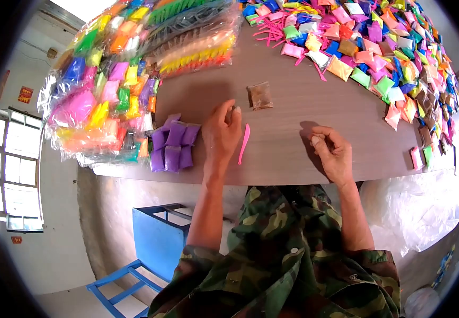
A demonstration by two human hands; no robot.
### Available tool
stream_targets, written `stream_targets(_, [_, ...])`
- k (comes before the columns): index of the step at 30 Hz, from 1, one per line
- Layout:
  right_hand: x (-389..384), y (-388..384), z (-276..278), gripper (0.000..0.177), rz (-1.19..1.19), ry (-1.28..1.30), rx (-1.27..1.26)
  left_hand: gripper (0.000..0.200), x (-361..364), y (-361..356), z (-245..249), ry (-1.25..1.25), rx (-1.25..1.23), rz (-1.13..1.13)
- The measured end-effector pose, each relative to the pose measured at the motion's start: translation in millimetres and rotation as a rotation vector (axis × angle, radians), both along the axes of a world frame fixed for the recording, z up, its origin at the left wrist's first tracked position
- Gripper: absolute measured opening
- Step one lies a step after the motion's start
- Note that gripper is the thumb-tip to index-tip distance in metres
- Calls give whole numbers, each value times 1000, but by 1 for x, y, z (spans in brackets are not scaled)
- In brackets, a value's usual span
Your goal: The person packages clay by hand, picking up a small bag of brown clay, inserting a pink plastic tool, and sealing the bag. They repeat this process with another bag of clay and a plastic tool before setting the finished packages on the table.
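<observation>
My left hand [223,132] hovers over or rests on the table, fingers reaching forward and loosely bent, with nothing visible in it. Just right of it lies a pink plastic knife-shaped tool [244,144]. A small pile of purple packets [174,142] sits left of that hand. Ahead of the fingertips is a single clear packet with brown contents [261,96]. My right hand [334,151] is at the table's near side, its fingers curled and thumb pressed against the index finger. Whatever may be between those fingertips is too small or hidden to make out.
Clear bags of colourful packets [102,106] fill the table's left side. Loose coloured packets [370,47] spread over the back right, with more pink tools [272,33] beside them. A blue chair [160,241] stands below left; clear plastic sheeting [415,209] hangs below right.
</observation>
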State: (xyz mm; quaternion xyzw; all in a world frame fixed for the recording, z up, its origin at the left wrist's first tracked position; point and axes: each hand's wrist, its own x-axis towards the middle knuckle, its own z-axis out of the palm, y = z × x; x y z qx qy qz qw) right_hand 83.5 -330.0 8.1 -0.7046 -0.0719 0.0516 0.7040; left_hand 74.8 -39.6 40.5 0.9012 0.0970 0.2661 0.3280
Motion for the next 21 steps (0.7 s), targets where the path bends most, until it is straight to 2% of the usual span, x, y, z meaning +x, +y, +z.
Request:
stream_targets(4, [0, -1, -4, 22, 13, -7, 18, 18, -27, 8, -15, -92, -19, 19])
stream_targets(9, [1, 0, -4, 23, 25, -69, -86, 16, -55, 1, -29, -82, -86, 35])
stream_targets(13, [-1, 3, -2, 20, 22, -108, -171, 14, -57, 1, -35, -87, -194, 54])
stream_targets(18, [-2, 9, 7, 15, -3, -311, -316, 13, -56, 4, -31, -85, -194, 70])
stream_targets(21, [-2, 11, 8, 14, 3, -350, -329, 13, -56, 3, -32, -51, -199, 81])
